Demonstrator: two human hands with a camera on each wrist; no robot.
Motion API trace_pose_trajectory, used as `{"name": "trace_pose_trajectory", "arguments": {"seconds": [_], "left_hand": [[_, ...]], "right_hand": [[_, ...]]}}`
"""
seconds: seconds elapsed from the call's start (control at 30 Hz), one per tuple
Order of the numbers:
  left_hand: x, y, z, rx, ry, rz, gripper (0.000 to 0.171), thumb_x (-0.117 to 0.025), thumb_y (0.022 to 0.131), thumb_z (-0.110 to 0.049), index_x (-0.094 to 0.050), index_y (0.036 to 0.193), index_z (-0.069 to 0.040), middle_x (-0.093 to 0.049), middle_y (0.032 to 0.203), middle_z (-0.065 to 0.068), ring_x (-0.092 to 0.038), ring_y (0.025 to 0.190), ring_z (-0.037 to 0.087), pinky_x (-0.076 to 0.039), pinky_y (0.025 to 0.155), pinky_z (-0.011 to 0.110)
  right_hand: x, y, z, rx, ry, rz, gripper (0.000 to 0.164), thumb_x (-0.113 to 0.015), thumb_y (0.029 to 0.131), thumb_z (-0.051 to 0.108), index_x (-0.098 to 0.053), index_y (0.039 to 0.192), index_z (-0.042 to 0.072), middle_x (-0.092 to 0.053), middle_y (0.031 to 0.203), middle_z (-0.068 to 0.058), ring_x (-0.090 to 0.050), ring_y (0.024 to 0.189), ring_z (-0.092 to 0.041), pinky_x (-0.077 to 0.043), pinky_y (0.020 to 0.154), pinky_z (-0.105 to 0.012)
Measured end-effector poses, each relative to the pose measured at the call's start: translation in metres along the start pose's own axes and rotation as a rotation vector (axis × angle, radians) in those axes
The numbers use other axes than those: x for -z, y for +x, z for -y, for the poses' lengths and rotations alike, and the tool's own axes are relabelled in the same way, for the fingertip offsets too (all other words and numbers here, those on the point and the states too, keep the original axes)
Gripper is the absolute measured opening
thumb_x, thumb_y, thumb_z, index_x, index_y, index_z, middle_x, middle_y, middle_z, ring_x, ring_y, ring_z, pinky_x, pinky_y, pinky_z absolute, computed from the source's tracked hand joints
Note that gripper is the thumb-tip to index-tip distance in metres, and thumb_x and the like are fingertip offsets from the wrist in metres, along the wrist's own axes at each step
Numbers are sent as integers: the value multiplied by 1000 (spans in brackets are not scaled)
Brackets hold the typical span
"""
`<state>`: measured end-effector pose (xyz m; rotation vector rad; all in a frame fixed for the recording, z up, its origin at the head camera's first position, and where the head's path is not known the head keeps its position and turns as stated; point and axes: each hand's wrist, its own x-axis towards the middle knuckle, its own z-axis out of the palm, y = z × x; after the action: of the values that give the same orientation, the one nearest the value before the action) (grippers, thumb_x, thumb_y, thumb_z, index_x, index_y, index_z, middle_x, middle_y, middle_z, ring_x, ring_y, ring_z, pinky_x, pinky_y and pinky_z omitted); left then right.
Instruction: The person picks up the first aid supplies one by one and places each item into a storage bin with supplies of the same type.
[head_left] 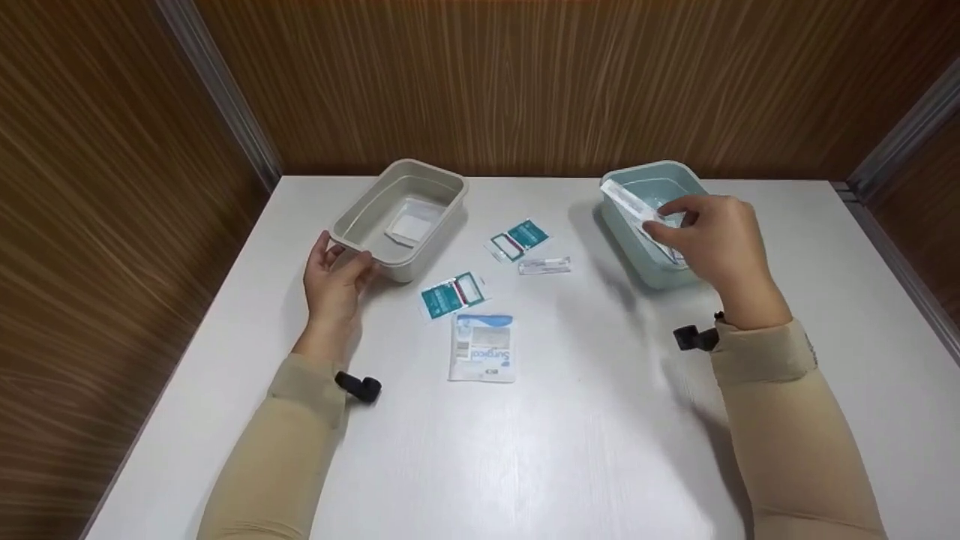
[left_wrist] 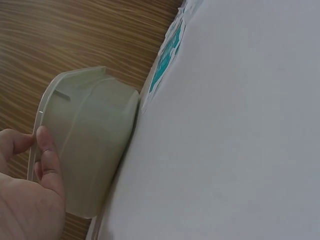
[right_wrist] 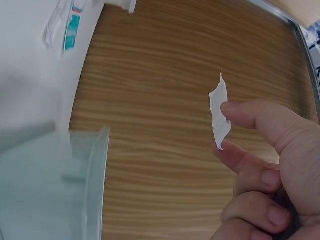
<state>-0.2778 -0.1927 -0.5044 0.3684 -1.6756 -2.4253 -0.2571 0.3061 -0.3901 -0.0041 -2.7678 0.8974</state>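
While the right hand [head_left: 716, 236] hangs over the pale green bin [head_left: 667, 281], its thumb and index finger pinch a slim white packet [head_left: 628, 199], parted only by the packet's width; remaining fingers curled toward the palm. Packet slants away up-left from the fingertips, above the bin's rim. Contents below these fingers partly hidden, not identifiable.

Left hand [head_left: 334, 285] at the near end of the beige bin [head_left: 405, 271]: thumb and fingers slightly parted, rim pinched between them. Beyond those fingers, on the bin floor, one white square packet [head_left: 416, 221].

Between the two hands, on the white table [head_left: 540, 465]: one teal-and-white packet [head_left: 454, 295] just right of the left fingers; a second teal packet [head_left: 520, 240] farther off; a small clear-wrapped packet [head_left: 545, 265] beside it, left of the right fingertips. Nearer the body than either hand's fingers, a "Surgical" packet [head_left: 484, 347] lies flat.
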Motion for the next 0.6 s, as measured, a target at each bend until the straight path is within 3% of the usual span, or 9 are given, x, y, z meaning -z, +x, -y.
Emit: {"name": "trace_pose_trajectory", "arguments": {"seconds": [0.17, 0.37, 0.6], "left_hand": [[2, -1, 0, 13, -2, -1, 96, -74, 107, -1, -19, 182, -28, -38, 173, 11, -66, 125, 16, -64, 106, 25], [2, -1, 0, 13, -12, -5, 97, -74, 107, 0, -19, 182, -28, -39, 173, 12, -66, 129, 18, -65, 107, 25], [-1, 0, 1, 17, -11, -16, 95, -75, 106, -2, -23, 181, -30, -40, 174, 12, -64, 133, 19, -65, 108, 26]], "right_hand": [[7, 5, -12, -82, -23, -19, 40, -83, 102, 36, -84, 127, 4, -72, 94, -15, -58, 84, -26, -45, 60, -30], [5, 12, -22, -213, -35, 8, 49, -77, 107, 38, -78, 137, -1, -76, 128, -29, -59, 106, -34, -49, 75, -40], [5, 14, -28, -259, -37, 0, 50, -74, 109, 38, -76, 141, 0, -74, 142, -29, -58, 112, -36, -50, 77, -40]]}}
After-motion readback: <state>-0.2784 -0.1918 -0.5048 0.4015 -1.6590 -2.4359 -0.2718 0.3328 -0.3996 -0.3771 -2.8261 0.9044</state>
